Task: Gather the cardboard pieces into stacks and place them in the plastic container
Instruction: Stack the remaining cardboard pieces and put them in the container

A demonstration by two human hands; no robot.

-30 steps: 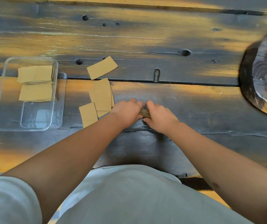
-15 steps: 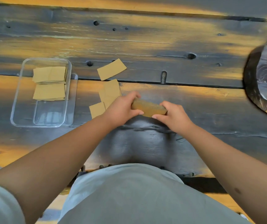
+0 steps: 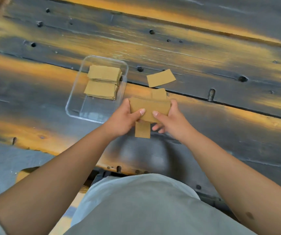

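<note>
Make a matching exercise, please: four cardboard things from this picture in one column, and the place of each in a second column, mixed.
Things
1. held stack
2. two stacks
3. single piece
4. piece near the wrists

Places
A. lying alone on the table, beyond the hands
B. inside the plastic container
C. between the left hand and the right hand
D. below the held stack, partly hidden by it

Pairs: 1-C, 2-B, 3-A, 4-D

Two stacks of cardboard in one plastic container, one held stack, three loose cardboard pieces, two hands.
</note>
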